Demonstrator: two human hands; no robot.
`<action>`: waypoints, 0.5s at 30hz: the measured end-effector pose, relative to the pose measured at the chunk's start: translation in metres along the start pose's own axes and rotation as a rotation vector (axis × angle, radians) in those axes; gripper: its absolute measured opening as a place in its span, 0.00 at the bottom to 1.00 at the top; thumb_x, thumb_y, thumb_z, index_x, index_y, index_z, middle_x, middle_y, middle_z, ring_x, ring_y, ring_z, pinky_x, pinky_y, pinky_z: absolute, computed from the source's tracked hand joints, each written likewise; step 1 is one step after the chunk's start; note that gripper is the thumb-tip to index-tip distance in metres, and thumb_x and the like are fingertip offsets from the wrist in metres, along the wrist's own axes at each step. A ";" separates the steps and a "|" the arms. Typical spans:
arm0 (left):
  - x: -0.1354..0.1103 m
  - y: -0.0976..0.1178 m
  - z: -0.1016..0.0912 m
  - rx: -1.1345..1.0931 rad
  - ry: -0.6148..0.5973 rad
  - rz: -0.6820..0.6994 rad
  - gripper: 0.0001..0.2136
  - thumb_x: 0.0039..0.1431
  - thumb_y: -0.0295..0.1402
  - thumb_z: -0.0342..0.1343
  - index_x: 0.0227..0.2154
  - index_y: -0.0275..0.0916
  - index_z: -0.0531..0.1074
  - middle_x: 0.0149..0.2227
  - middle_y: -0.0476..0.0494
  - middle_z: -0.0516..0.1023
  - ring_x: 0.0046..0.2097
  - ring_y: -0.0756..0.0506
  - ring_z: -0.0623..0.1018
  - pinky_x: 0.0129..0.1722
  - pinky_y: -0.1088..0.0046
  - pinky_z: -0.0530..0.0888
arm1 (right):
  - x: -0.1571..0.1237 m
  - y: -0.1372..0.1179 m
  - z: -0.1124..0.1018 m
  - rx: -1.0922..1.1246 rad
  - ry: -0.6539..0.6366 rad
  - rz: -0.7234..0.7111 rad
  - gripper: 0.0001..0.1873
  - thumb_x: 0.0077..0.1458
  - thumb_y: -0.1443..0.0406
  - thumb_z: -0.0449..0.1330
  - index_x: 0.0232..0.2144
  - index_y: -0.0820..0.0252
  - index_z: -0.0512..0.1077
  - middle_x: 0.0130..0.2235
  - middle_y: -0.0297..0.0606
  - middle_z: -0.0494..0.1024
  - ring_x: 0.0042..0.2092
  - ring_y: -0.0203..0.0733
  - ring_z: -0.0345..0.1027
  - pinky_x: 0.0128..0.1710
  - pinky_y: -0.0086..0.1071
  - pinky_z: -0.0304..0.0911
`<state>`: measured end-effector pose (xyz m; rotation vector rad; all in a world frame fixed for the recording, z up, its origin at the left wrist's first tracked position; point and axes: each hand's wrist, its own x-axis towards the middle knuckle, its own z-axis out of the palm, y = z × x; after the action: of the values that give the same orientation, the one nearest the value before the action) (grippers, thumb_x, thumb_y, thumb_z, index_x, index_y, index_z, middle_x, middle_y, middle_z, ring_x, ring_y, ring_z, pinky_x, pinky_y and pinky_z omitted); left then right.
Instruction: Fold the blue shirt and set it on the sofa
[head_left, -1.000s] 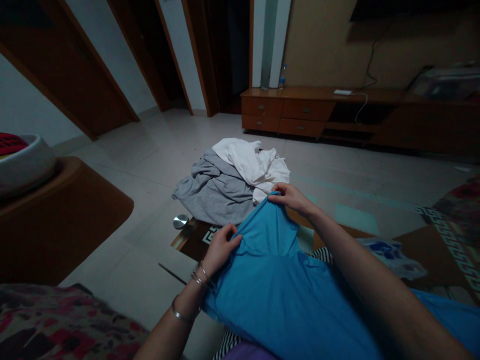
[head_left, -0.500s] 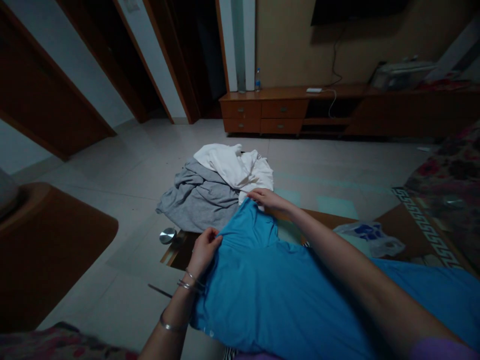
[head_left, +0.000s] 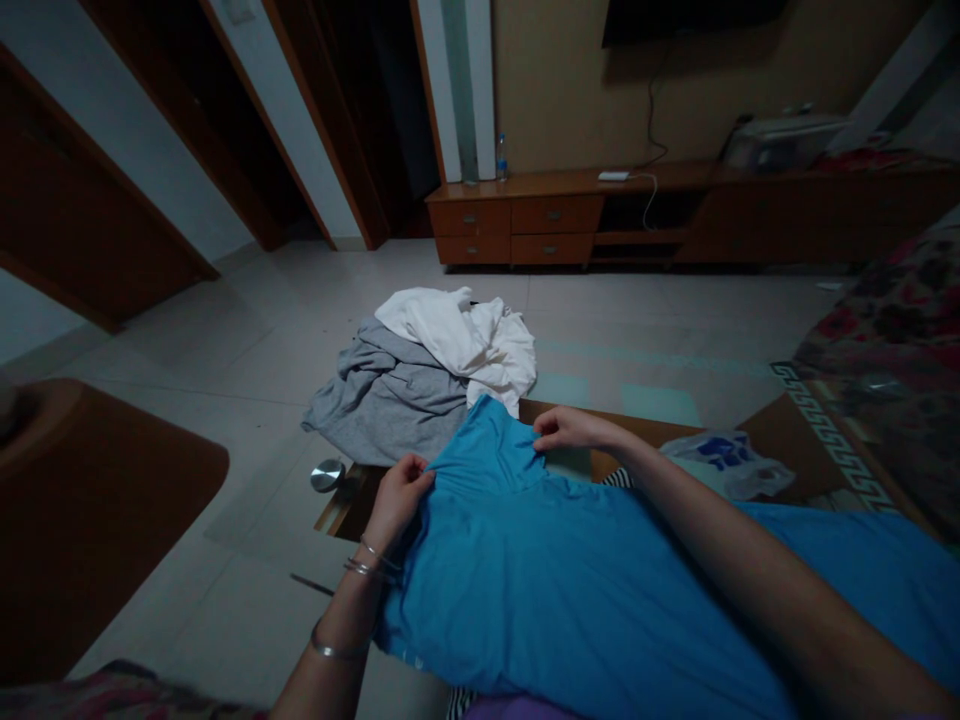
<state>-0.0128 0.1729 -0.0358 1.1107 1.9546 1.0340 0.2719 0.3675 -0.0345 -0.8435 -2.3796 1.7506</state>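
Blue T-shirt is held up w/ 2 hands: fabric is clenched by L hand, edge is pinched by R hand. Shirt is spread just above low desk. Grey garment & white cloth are heaped on tile floor just beyond.

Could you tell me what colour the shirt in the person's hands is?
The shirt is bright blue, as the head view shows.

Home, prob. living rm: past the fingers, wood TV cabinet w/ drawers, wall TV, tiled floor, clothes heap, doors left of fingers.
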 end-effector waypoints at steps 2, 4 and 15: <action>0.000 0.000 0.000 0.002 0.003 -0.001 0.11 0.44 0.39 0.59 0.25 0.37 0.68 0.23 0.51 0.69 0.27 0.49 0.69 0.28 0.76 0.66 | -0.002 0.006 -0.001 0.020 0.078 0.038 0.17 0.44 0.54 0.65 0.22 0.61 0.69 0.21 0.30 0.69 0.25 0.32 0.61 0.27 0.26 0.54; 0.000 0.000 0.001 0.000 0.004 0.003 0.10 0.44 0.39 0.59 0.25 0.38 0.68 0.23 0.51 0.69 0.27 0.50 0.69 0.28 0.76 0.66 | -0.004 0.012 -0.003 -0.013 0.157 0.083 0.15 0.45 0.56 0.65 0.21 0.60 0.67 0.21 0.30 0.69 0.25 0.33 0.61 0.26 0.27 0.54; 0.001 -0.005 0.001 0.013 0.006 0.002 0.11 0.44 0.39 0.59 0.26 0.37 0.68 0.24 0.51 0.70 0.28 0.49 0.69 0.28 0.77 0.65 | 0.033 -0.026 0.020 -0.491 0.524 -0.106 0.12 0.58 0.60 0.60 0.40 0.61 0.76 0.41 0.44 0.77 0.42 0.43 0.69 0.40 0.31 0.60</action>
<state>-0.0143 0.1728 -0.0408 1.1183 1.9679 1.0284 0.2267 0.3606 -0.0268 -1.0395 -2.4277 0.7697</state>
